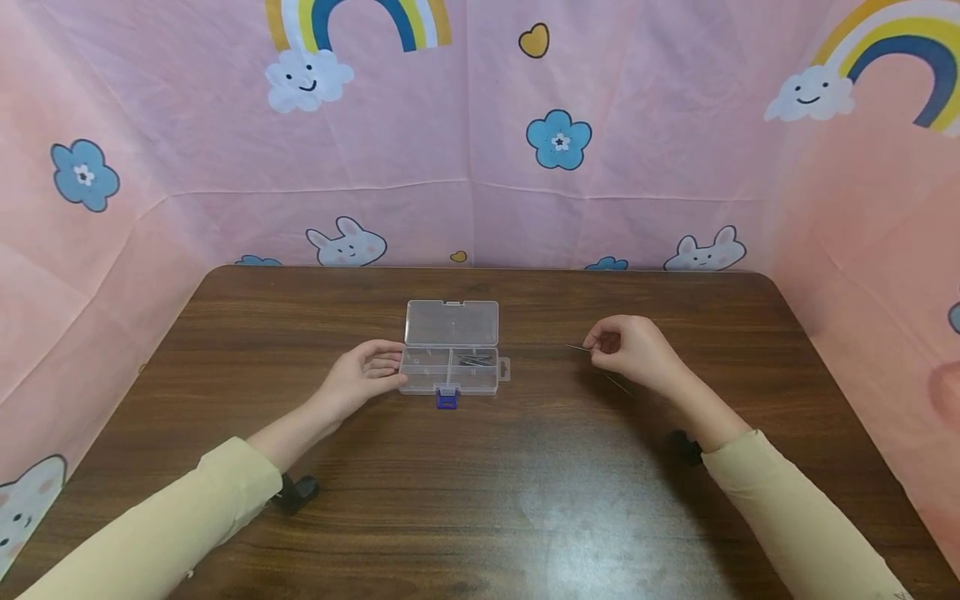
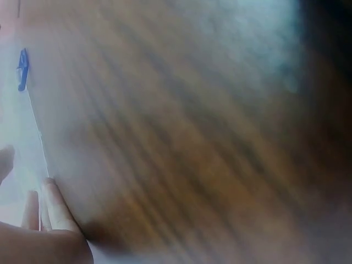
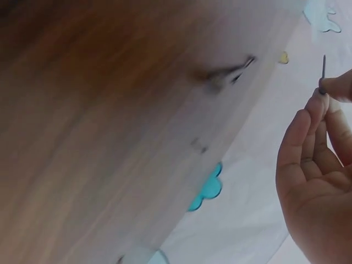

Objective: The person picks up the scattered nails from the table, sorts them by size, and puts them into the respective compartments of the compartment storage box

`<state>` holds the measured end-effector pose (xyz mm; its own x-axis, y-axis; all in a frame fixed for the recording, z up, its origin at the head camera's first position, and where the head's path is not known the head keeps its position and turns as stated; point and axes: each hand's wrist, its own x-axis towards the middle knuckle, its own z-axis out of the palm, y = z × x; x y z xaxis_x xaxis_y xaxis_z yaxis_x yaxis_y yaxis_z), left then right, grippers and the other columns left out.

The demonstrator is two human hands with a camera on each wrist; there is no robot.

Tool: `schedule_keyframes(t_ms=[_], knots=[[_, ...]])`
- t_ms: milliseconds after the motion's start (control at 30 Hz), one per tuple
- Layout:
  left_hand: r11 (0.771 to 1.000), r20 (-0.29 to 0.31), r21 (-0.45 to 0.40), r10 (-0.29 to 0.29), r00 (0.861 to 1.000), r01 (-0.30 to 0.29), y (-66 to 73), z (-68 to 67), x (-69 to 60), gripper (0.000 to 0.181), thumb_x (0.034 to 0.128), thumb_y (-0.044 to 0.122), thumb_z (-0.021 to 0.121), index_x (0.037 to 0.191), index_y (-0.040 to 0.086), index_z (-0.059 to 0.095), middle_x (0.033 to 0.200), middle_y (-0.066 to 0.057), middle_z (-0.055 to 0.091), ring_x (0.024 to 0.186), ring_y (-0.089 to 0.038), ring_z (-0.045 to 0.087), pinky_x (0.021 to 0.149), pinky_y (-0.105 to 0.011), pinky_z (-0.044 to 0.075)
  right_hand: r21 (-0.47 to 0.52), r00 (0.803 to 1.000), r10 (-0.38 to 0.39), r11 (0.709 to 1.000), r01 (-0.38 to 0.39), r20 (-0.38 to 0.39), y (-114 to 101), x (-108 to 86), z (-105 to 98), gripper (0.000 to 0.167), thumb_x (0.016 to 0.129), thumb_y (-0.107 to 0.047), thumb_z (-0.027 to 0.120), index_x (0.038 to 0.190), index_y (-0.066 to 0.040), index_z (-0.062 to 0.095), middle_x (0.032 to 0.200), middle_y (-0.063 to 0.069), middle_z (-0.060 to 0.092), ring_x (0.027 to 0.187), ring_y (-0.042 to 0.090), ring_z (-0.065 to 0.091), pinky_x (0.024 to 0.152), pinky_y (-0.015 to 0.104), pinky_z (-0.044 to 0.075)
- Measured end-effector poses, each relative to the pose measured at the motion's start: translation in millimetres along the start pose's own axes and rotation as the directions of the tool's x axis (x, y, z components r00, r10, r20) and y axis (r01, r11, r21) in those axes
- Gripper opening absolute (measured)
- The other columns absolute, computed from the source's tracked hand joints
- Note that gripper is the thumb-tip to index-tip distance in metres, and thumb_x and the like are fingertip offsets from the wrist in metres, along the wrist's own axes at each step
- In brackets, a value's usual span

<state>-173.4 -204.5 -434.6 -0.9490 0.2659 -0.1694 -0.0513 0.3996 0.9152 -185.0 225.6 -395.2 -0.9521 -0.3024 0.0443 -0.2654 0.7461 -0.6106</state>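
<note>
A clear plastic compartment box (image 1: 423,379) stands on the table with its lid (image 1: 452,323) swung up at the back. My left hand (image 1: 356,383) holds its left end, thumb at the front corner and fingers along the side. Several thin metal nails (image 1: 475,361) lie in the back right compartment. To the right of the box, my right hand (image 1: 633,354) pinches one nail (image 3: 324,69) between thumb and fingertips, its shaft sticking out to the left in the head view. Another thin nail (image 1: 618,383) lies on the table just below that hand.
The box has a blue latch (image 1: 447,400) at its front and a hanging tab (image 1: 505,369) on its right. The brown wooden table (image 1: 450,492) has pink printed cloth (image 1: 495,225) behind and beside it. Dark wrist mounts (image 1: 296,493) sit under both forearms.
</note>
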Motion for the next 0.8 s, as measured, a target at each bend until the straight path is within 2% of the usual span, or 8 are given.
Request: schedule_keyframes(t_ms=[167,400,800], knots=[[1.000,-0.008,0.010,-0.005,1.000,0.005,1.2,0.9,0.0,0.057,0.0988,0.009,0.075,0.149,-0.004,0.052,0.144,-0.029,0.060,0.133,-0.040,0.062,0.097,-0.009,0.052,0.040,0.999,-0.032,0.999,0.032,0.011,-13.9,9.5,9.3,0.013,0.089,-0.001,0.069,0.097,-0.003,0.079,0.093,0.007,0.077,0.082,0.017,0.065,0.074,0.029,0.055],[0.999,-0.012,0.033,-0.015,1.000,0.015,0.2,1.8,0.0,0.057,0.0990,0.011,0.075,0.149,-0.004,0.052,0.144,-0.028,0.060,0.133,-0.039,0.062,0.105,-0.020,0.056,0.077,0.995,-0.096,0.993,0.094,0.012,-31.9,23.2,23.1,0.012,0.089,0.000,0.070,0.096,-0.003,0.079,0.093,0.007,0.077,0.081,0.018,0.064,0.073,0.029,0.054],[1.000,-0.013,0.014,-0.001,1.000,0.001,-2.9,3.3,-1.2,0.056,0.0985,0.009,0.076,0.148,-0.005,0.053,0.145,-0.030,0.060,0.133,-0.041,0.062,0.101,-0.012,0.053,0.107,0.982,-0.184,0.978,0.178,0.050,-57.3,48.0,50.6,0.012,0.088,0.000,0.071,0.096,-0.004,0.079,0.090,0.005,0.077,0.079,0.015,0.064,0.072,0.027,0.053]])
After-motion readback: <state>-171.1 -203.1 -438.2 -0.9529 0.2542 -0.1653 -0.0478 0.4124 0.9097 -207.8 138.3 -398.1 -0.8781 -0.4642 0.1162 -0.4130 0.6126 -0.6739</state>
